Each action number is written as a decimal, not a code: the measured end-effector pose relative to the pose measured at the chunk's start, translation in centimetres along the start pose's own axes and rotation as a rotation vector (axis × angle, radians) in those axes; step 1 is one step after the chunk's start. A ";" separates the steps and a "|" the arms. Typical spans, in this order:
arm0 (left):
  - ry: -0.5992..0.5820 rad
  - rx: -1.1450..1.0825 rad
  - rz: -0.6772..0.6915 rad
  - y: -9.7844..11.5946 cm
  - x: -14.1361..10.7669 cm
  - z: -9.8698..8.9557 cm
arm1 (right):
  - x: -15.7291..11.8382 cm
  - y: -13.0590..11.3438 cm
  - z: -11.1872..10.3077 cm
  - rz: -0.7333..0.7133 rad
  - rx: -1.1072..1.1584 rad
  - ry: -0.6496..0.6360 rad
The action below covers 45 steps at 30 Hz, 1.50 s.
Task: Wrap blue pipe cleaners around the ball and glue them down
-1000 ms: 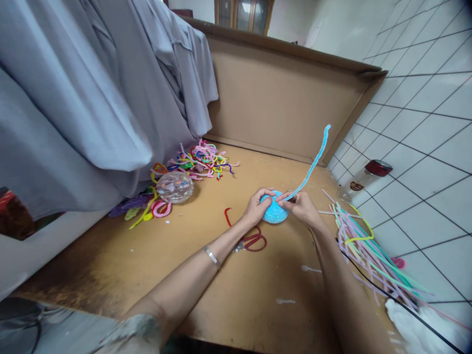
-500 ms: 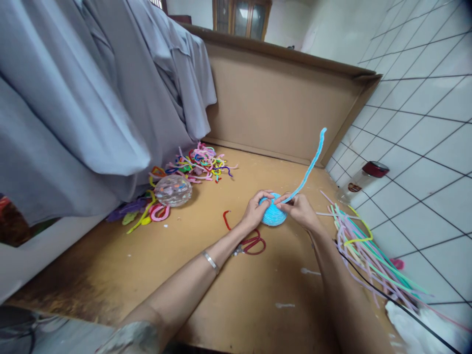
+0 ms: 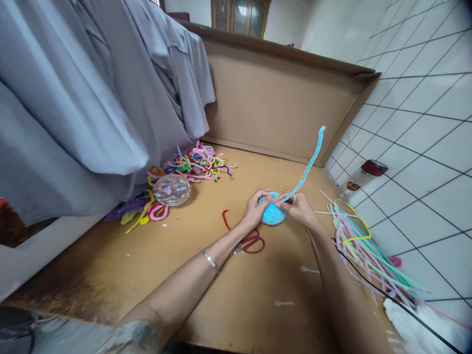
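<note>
A round, blue coil of pipe cleaner (image 3: 273,215) is held between both hands above the brown tabletop (image 3: 177,275). My left hand (image 3: 255,206) grips its left edge, thumb on the face and fingers behind. With fingers pinched together, my right hand (image 3: 298,208) holds the blue pipe cleaner (image 3: 309,167) where it meets the coil's upper right. The free end of that strand rises up and to the right. Beneath my left wrist lie red-handled scissors (image 3: 254,244), partly covered by the forearm, and a short red pipe cleaner (image 3: 225,220).
Left stands a clear ribbed container (image 3: 172,190) beside a tangled pile of coloured pipe cleaners (image 3: 202,160). Straight pastel pipe cleaners (image 3: 354,241) lie at right, near a red-lidded jar (image 3: 363,179), a black cable (image 3: 387,297) and white fluff (image 3: 413,324). A cardboard panel (image 3: 280,103) closes the back.
Almost nothing differs. The whole view has shifted very slightly, and both hands keep their hold on the blue coil and strand.
</note>
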State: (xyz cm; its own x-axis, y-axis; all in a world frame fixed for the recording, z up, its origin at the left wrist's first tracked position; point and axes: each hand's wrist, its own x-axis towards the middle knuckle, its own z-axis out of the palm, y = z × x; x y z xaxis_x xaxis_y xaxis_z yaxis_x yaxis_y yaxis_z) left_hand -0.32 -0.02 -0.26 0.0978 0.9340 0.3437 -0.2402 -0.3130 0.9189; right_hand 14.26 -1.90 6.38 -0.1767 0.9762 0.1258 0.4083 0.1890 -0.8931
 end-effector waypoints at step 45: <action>-0.015 0.093 0.058 0.1 0.0 -0.1 | -0.2 -0.4 0.4 0.052 0.101 0.059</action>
State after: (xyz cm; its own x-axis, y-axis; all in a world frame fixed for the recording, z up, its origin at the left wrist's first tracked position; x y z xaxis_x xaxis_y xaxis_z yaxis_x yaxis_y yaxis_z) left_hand -0.44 -0.04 -0.19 0.1011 0.9114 0.3989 -0.1551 -0.3816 0.9112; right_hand 13.72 -2.20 6.53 -0.1032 0.9896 0.1005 0.3228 0.1288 -0.9377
